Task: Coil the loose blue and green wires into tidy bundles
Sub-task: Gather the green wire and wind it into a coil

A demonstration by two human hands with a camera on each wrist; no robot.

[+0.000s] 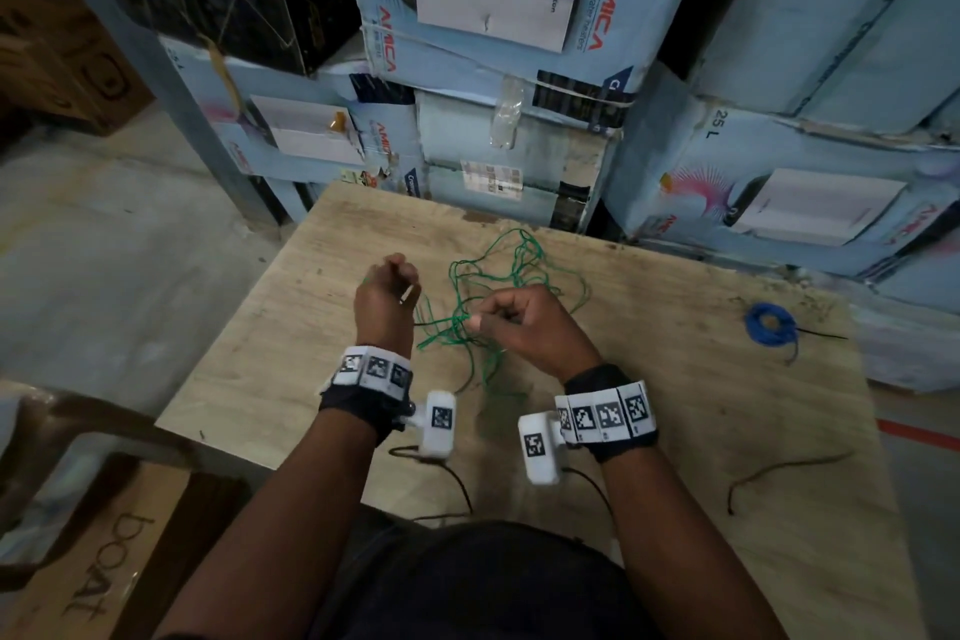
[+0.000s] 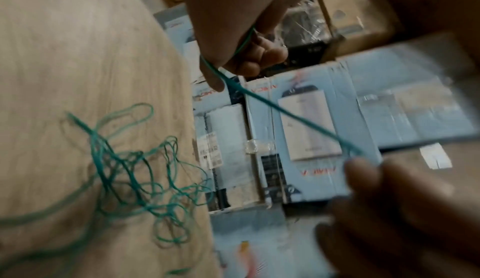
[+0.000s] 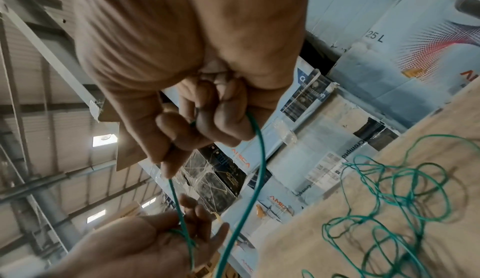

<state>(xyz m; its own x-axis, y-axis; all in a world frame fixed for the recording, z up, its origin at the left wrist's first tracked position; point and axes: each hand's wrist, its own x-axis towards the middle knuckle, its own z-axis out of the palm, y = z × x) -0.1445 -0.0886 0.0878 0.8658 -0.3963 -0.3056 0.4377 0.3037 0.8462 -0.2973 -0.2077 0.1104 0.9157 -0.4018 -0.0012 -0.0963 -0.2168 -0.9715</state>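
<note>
A loose green wire (image 1: pixel 452 327) lies in a tangle (image 2: pixel 145 179) on the wooden table (image 1: pixel 675 431), just beyond both hands. My right hand (image 1: pixel 519 322) pinches one strand between thumb and curled fingers (image 3: pixel 202 126). A short taut length (image 2: pixel 285 113) runs from it to my left hand (image 1: pixel 387 296), which holds the wire with its fingers curled (image 2: pixel 259 56). Both hands are raised a little above the table, close together. A second strand (image 3: pixel 262 159) hangs down from the right hand. The blue wire (image 1: pixel 756 327) lies as a small coil at the far right of the table.
Stacked light-blue cartons (image 1: pixel 519 42) stand right behind the table's far edge. A loose dark wire piece (image 1: pixel 779 470) lies near the front right. A cardboard box (image 1: pixel 78 561) sits on the floor at lower left. Bare concrete floor (image 1: pixel 104 250) is on the left.
</note>
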